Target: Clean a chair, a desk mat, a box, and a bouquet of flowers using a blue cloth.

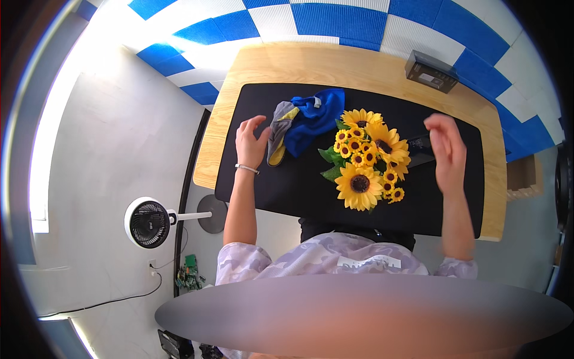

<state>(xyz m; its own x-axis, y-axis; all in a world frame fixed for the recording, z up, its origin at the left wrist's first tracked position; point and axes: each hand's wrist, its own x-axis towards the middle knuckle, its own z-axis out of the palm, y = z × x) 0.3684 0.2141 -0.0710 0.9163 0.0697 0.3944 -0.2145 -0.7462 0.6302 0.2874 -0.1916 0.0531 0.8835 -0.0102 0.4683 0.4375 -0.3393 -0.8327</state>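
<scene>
A bunch of yellow sunflowers (360,184), large and small heads with green leaves, is on the black desk mat (278,188) before me. My left hand (252,141) is raised left of the cloths, thumb and fingers apart, holding nothing. Closest to it is a crumpled grey cloth with yellow parts (280,128). A blue cloth (314,121) with a small white tag lies against that cloth. To the right of the flowers, my right hand (448,150) is up with bent fingers and no object visible in it. A dark glossy object (420,150) bearing pale marks shows between flowers and right hand, partly hidden by both.
The mat covers much of a light wooden table (358,67). A dark printed box (431,74) stands at its back right, near the blue-and-white panelled wall (338,21). A white fan (150,223) stands left of the table; a cardboard box (523,179) is at right.
</scene>
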